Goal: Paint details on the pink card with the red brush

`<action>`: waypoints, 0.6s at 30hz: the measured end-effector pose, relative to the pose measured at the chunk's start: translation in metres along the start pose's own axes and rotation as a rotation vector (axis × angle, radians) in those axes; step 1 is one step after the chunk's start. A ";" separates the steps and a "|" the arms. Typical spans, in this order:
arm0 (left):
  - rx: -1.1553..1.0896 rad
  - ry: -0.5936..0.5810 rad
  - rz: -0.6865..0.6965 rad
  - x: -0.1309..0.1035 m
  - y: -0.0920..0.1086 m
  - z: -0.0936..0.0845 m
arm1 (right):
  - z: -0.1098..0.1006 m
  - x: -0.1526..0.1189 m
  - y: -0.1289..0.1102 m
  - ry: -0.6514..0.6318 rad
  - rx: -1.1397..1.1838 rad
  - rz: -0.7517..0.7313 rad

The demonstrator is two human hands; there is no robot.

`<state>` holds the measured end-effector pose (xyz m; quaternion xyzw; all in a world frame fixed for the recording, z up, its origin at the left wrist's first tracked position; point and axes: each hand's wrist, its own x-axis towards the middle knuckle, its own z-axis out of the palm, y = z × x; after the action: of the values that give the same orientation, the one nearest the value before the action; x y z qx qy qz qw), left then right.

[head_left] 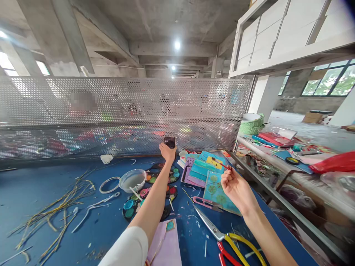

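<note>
A phone is held in the fingers of the left hand. A slim red stick, possibly a brush, is pinched by the right hand; below those fingers, 1 pair of shears is seen.

Straight ahead of me I see a perforated metal screen, with lights glowing below the concrete ceiling. To my right, white boxes line a high shelf; lower down sit a green basket and red plastic.
</note>
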<state>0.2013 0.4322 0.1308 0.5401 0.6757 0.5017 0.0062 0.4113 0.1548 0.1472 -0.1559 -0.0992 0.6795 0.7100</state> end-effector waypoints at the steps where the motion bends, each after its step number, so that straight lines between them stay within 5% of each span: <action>1: -0.002 -0.003 0.000 0.000 0.000 0.000 | 0.000 0.000 0.000 -0.002 -0.005 -0.001; 18: -0.026 -0.147 -0.043 0.004 -0.010 -0.007 | -0.001 0.000 0.011 -0.027 -0.068 0.035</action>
<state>0.1886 0.4314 0.1292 0.5606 0.6783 0.4692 0.0738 0.4013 0.1552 0.1420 -0.1722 -0.1290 0.6902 0.6908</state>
